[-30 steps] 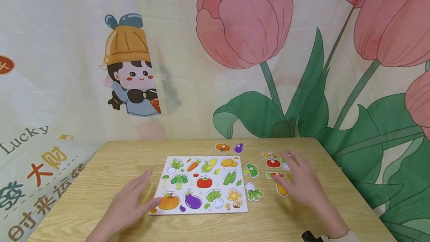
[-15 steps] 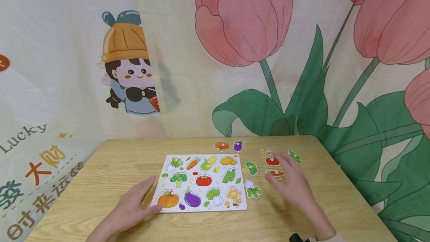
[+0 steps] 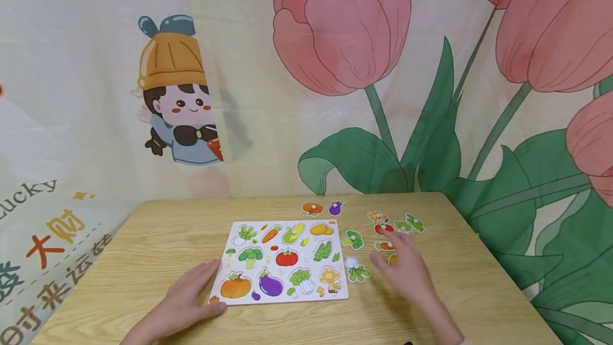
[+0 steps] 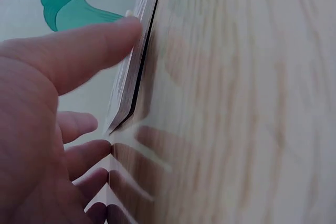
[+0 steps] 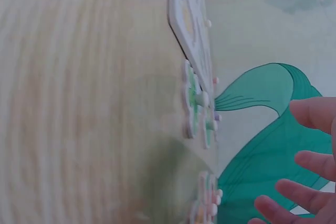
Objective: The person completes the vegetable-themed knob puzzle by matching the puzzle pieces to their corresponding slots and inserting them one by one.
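A white knob puzzle board [image 3: 305,264] printed with vegetables lies on the table. My left hand [image 3: 189,294] is at its near left corner, thumb [image 4: 118,32] against the board's edge, fingers loosely extended. My right hand [image 3: 407,270] hovers with spread fingers over loose puzzle pieces and holds nothing. Near its fingers are a tomato piece [image 3: 382,228], a carrot piece [image 3: 384,246] and a mostly hidden yellow piece [image 3: 392,260]. Closer to the board are a broccoli piece [image 3: 353,240] and a white radish piece [image 3: 357,270].
Behind the board lie a pumpkin piece [image 3: 312,208] and an eggplant piece [image 3: 336,208]. Farther right are a mushroom piece [image 3: 376,216], a leafy green piece [image 3: 401,226] and a pea pod piece [image 3: 414,222]. A printed cloth [image 3: 258,121] hangs behind the wooden table [image 3: 143,238].
My right hand has moved left and slightly nearer, uncovering the pea pod and leafy green pieces and covering most of the yellow one. My left hand stays by the board's corner.
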`<move>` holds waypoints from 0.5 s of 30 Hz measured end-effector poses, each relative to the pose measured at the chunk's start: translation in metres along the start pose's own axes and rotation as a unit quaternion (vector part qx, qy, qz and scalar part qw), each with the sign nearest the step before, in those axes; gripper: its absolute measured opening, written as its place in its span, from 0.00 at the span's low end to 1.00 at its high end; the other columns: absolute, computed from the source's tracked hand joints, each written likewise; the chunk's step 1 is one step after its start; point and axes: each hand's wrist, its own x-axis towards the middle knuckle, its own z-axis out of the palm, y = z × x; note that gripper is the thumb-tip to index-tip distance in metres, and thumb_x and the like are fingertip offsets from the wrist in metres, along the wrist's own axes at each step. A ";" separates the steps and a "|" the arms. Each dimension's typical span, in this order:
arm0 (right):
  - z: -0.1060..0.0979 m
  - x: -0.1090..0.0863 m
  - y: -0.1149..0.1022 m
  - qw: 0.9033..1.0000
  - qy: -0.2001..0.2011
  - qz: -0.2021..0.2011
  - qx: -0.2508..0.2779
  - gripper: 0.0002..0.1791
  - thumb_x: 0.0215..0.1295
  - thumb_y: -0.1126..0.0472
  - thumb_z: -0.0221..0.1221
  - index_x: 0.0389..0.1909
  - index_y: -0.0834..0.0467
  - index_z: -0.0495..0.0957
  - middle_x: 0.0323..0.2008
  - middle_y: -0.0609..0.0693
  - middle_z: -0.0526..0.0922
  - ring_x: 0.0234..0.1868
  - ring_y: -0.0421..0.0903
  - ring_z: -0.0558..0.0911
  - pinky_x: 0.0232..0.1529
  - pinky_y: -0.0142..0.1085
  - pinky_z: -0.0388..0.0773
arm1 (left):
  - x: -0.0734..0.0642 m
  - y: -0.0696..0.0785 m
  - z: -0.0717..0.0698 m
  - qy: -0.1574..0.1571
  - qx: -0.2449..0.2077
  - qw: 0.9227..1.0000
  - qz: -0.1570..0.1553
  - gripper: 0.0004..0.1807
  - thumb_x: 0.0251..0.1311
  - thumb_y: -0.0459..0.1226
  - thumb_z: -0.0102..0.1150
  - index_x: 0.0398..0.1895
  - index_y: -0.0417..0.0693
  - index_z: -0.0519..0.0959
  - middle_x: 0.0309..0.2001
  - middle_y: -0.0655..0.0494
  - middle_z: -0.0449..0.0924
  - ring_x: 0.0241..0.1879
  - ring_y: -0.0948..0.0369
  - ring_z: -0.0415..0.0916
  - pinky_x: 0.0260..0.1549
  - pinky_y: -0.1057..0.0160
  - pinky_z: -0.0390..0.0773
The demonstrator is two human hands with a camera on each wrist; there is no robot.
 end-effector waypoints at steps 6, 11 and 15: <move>0.014 -0.004 -0.003 1.000 0.007 0.005 0.029 0.32 0.66 0.55 0.74 0.70 0.56 0.79 0.63 0.58 0.79 0.59 0.59 0.81 0.56 0.55 0.82 | 0.000 -0.002 0.000 -0.012 0.018 1.000 -0.012 0.54 0.55 0.59 0.77 0.78 0.39 0.69 0.75 0.36 0.69 0.74 0.32 0.61 0.62 0.21 0.60; 0.022 -0.005 -0.006 1.000 0.004 0.007 0.029 0.27 0.66 0.56 0.74 0.64 0.55 0.83 0.59 0.56 0.81 0.54 0.56 0.82 0.51 0.51 0.82 | 0.000 -0.003 0.000 -0.013 0.024 1.000 -0.011 0.52 0.56 0.60 0.76 0.77 0.38 0.71 0.76 0.37 0.68 0.74 0.33 0.60 0.62 0.22 0.61; 0.024 -0.002 -0.002 1.000 -0.020 -0.015 0.008 0.21 0.66 0.58 0.74 0.59 0.53 0.87 0.55 0.52 0.85 0.53 0.53 0.84 0.52 0.50 0.82 | 0.000 -0.003 0.002 -0.016 0.018 1.000 -0.011 0.52 0.56 0.60 0.76 0.77 0.39 0.71 0.76 0.38 0.68 0.75 0.34 0.59 0.62 0.22 0.60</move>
